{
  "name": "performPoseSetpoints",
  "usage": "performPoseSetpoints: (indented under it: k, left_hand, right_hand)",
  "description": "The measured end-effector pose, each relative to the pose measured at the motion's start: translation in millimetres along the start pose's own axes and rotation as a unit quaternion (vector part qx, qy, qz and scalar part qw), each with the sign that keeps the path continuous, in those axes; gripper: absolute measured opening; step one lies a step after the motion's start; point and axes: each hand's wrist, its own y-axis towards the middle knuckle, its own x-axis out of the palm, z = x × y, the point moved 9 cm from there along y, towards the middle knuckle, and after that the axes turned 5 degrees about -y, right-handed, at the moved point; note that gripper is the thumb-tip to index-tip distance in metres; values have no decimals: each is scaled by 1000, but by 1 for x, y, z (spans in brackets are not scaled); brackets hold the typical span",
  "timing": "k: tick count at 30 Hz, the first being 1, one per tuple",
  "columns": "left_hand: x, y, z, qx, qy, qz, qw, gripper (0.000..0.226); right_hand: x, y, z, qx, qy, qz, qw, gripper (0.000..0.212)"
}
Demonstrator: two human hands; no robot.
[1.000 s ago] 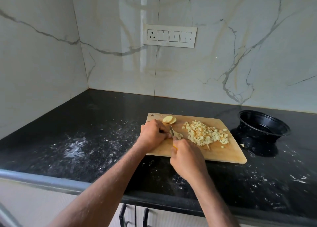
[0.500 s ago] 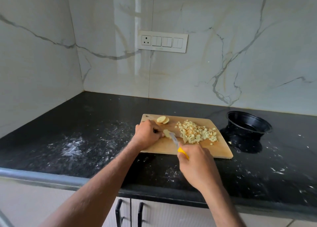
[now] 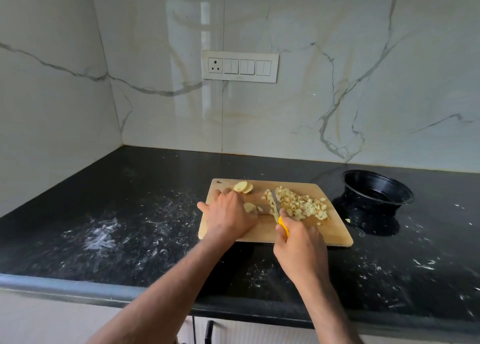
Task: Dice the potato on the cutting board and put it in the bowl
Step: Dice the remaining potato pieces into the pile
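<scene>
Your right hand (image 3: 298, 250), gripping the knife (image 3: 276, 204), swept fresh dice into the pile (image 3: 298, 204); left hand (image 3: 228, 215) pressed a slice (image 3: 249, 207) (bowl (image 3: 378, 190) unfilled).

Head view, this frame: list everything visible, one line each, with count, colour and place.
cutting board: one, light wood, on the countertop.
diced potato: one pile, pale yellow, right half of the board.
potato slices: a few, pale yellow, far left of the board.
potato piece: one, pale yellow, at the left hand's fingertips.
knife: one, yellow handle, blade at the pile's left edge.
bowl: one, black, right of the board.
countertop: one, black, white-speckled.
switch plate: one, white, on the wall.
left hand: on the board.
right hand: grips the knife.
</scene>
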Motion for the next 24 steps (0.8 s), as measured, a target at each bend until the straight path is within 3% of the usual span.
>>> performPoseSetpoints:
  k: [7,13,24]
  left_hand:
    - [0,17,-10,99,-108,-124,981,32]
    - [-6,13,-24,68,-113,-5,991,38]
    - [-3,12,-15,119,-127,-28,984,29]
  right_hand:
    - [8,-4,-13,-62,-39,-24,997,43]
    - [9,-6,-14,-56,-72,-27,996,38]
    - [11,1,-31,-51,-29,-9,998,38]
